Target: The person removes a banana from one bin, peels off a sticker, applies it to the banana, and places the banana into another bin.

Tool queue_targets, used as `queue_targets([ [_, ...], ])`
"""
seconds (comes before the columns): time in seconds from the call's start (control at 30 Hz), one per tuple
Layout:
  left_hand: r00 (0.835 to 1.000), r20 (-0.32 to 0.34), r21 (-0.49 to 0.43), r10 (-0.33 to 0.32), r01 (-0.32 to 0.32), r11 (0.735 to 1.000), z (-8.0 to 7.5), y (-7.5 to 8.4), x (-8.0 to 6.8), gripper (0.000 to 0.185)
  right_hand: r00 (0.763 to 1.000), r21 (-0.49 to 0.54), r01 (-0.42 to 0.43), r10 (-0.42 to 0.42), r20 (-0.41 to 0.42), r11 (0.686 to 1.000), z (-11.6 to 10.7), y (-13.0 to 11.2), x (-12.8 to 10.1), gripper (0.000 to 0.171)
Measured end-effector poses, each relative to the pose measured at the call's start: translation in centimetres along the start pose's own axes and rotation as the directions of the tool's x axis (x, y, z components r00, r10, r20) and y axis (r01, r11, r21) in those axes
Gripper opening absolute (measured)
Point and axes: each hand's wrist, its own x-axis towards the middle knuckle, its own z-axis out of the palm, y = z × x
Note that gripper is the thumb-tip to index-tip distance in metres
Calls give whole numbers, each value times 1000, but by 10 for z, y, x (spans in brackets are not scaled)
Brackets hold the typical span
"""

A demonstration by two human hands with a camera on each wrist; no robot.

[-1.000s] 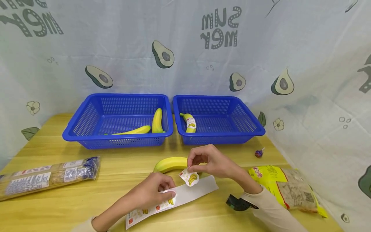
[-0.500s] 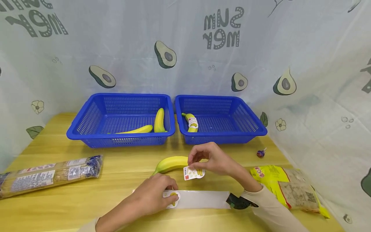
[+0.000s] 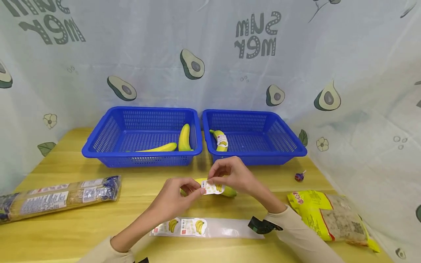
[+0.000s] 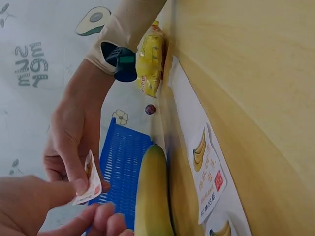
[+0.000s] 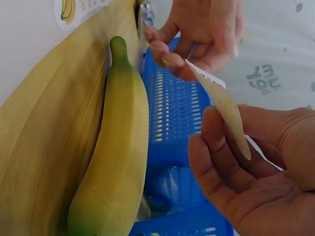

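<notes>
Both hands, left hand (image 3: 177, 191) and right hand (image 3: 231, 177), pinch small white banana-print sticker (image 3: 212, 188) just above yellow banana (image 3: 227, 190) on wooden surface (image 3: 131, 204); sticker could crease or cling to fingers (image 4: 78, 184).

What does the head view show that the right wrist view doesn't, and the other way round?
Only the head view shows the two blue baskets whole with their bananas, the sticker strip's clear end, the noodle pack and the yellow bag. Only the right wrist view shows the sticker edge-on, clear of the banana. Both show the left hand and right hand pinching that sticker.
</notes>
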Motion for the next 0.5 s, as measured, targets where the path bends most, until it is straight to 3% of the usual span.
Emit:
queue_targets([
  [0.1,999,-41,-24,-34,33,999,0,-5,8,12,1000,7,-5,5,-16,1000,2,3,1,11],
  [0.3,997,-43,-24,-68,67,997,-3,-11,17,11,999,14,-9,10,-31,1000,6,8,5,11],
  [0.5,995,-91,22,-50,52,998,1,-14,25,12,997,-86,-69,66,-34,994,-1,11,4,11],
])
